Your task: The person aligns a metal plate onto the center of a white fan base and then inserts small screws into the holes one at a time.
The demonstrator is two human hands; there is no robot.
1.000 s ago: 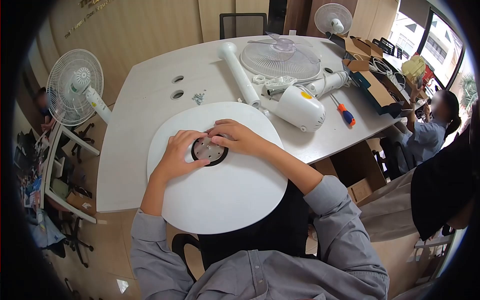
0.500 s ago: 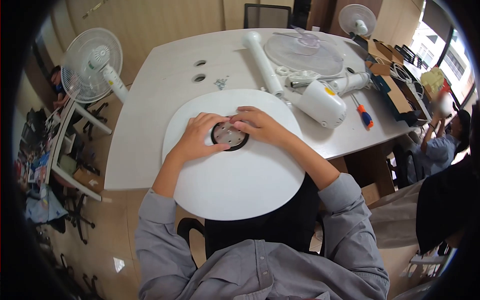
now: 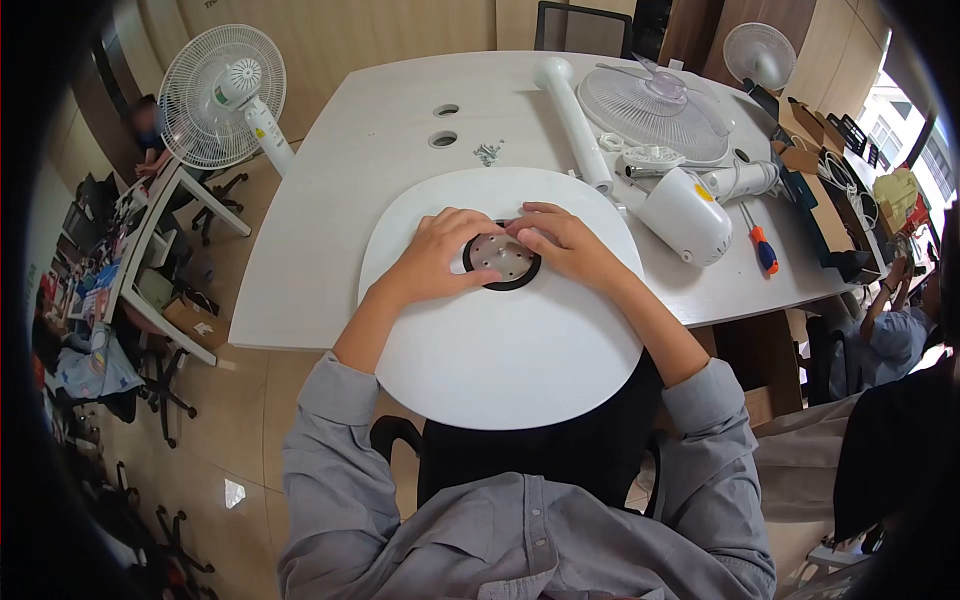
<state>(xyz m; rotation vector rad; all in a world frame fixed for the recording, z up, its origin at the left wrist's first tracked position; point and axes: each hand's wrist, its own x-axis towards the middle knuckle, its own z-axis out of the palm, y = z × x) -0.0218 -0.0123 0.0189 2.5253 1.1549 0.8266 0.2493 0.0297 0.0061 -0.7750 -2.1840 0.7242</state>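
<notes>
A broad white oval fan base lies partly over the near edge of the table, above my lap. At its middle sits a round metal plate with small holes and a black rim. My left hand curves round the plate's left side, thumb at the lower edge and fingers at the top. From the upper right, my right hand has its thumb and fingers closed at the rim. Both hands grip the plate by its edge, and the fingertips of the two nearly meet at the top.
On the white table lie a white tube, a fan motor housing, a clear fan guard, an orange-and-blue screwdriver and a heap of screws. Open boxes stand right. Assembled fan left; people both sides.
The whole view has shifted, so the table and base appear farther right. My hands stay around the plate with almost the same grip.
</notes>
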